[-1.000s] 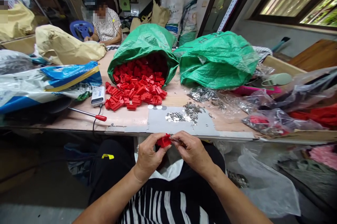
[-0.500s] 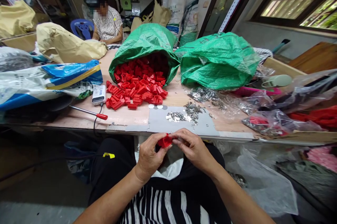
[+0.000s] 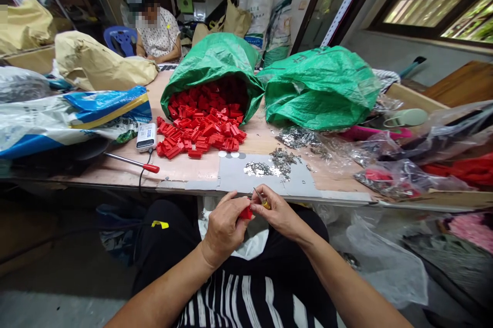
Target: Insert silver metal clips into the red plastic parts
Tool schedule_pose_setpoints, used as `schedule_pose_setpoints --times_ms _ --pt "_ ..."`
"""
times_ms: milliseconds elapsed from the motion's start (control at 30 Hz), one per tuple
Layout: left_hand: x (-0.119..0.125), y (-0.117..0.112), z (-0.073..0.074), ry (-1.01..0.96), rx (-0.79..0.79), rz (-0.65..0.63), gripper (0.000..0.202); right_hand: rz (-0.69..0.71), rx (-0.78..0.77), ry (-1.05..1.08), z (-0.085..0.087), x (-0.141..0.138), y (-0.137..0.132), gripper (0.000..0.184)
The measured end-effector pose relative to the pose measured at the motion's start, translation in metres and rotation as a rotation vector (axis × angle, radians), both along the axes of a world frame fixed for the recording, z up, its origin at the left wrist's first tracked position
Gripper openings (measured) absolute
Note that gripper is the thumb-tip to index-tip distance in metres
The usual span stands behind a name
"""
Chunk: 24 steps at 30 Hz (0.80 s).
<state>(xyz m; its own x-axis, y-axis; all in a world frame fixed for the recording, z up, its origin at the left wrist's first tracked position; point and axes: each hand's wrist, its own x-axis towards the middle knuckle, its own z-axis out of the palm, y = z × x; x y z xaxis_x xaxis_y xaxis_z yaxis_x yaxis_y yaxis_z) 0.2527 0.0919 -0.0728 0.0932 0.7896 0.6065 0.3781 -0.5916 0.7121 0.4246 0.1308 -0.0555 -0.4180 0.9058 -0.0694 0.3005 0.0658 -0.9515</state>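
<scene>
Above my lap, my left hand [image 3: 227,221] is closed around a small red plastic part [image 3: 246,212], much of it hidden by the fingers. My right hand [image 3: 276,212] grips a small screwdriver-like tool with a yellow handle [image 3: 266,205] and a thin metal shaft pointing up and left. The right fingertips touch the red part's right side. On the table ahead, a heap of similar red plastic parts [image 3: 200,135] spills from a green woven sack [image 3: 215,53]. Small flat silvery metal pieces [image 3: 260,169] lie on a grey sheet [image 3: 231,179] at the table's near edge.
A second green sack [image 3: 321,89] stands to the right, with clear plastic bags [image 3: 408,176] beyond it. At left are a white power bank [image 3: 146,137], a red-handled rod [image 3: 134,162] and a blue-white sack [image 3: 77,117]. Another person [image 3: 159,33] sits across the table.
The yellow-handled tool now shows in my right hand, its shaft pointing up. My left hand has turned, covering more of the red part.
</scene>
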Motion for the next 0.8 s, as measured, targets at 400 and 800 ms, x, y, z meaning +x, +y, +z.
schedule_pose_setpoints --times_ms 400,800 --pt "-0.003 -0.003 -0.012 -0.113 -0.197 0.058 0.032 -0.001 -0.274 0.196 0.007 0.001 -0.003 0.038" --pt "-0.001 -0.003 -0.012 -0.234 -0.206 0.02 0.032 0.006 -0.225 0.16 0.015 0.002 -0.008 0.035"
